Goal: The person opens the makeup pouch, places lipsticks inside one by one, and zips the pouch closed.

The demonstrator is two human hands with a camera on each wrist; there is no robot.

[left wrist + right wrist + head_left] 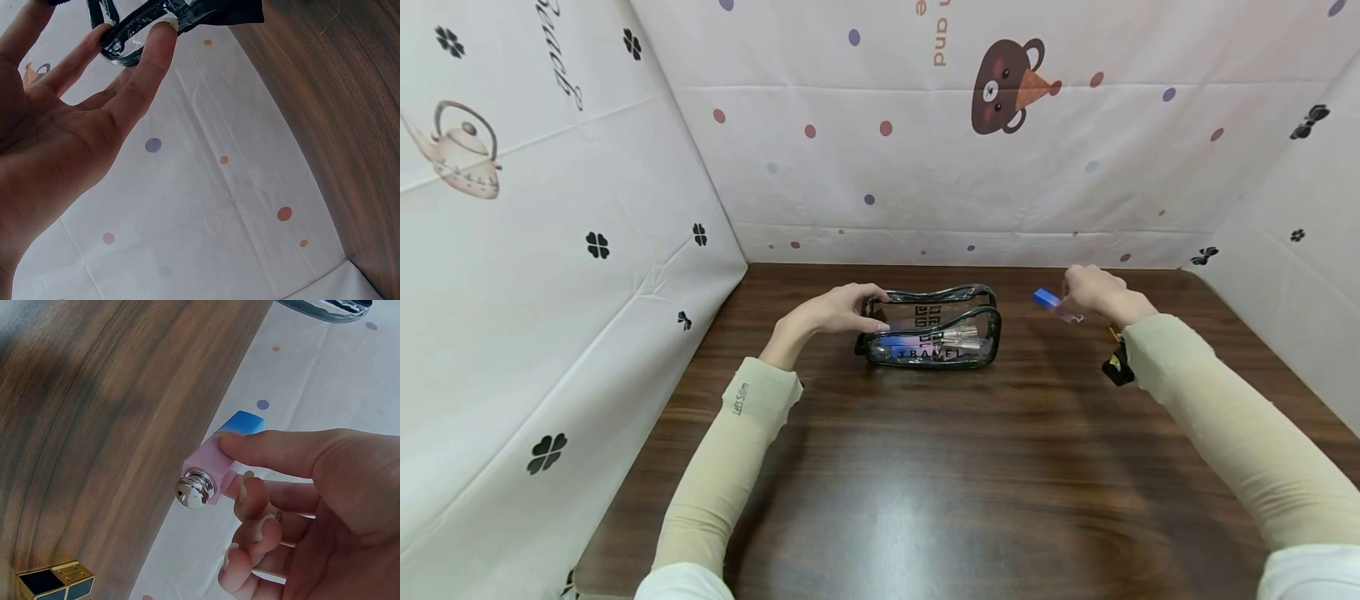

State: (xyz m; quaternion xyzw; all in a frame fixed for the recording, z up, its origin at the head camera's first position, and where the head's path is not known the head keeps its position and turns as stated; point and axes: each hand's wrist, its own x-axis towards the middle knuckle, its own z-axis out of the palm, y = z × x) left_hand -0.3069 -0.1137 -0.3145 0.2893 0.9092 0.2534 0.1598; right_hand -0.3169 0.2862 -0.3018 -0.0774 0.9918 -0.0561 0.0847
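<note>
A clear travel pouch (928, 333) with black trim lies on the table, its long opening facing up. Inside it show a blue-purple item (898, 343) and several silvery tubes (962, 337). My left hand (838, 308) holds the pouch's left end, thumb at the front rim and fingers at the back one. In the left wrist view, fingertips (164, 37) rest on the black trim. Off to the pouch's right, my right hand (1093, 292) pinches a small pink-to-blue block-shaped bottle (212, 456) with a round silver knob between thumb and forefinger.
A black-and-gold case (56, 584) sits on the brown wooden table (925, 467), near the right wrist. White printed cloth (850, 167) stands as walls behind the table and along both sides.
</note>
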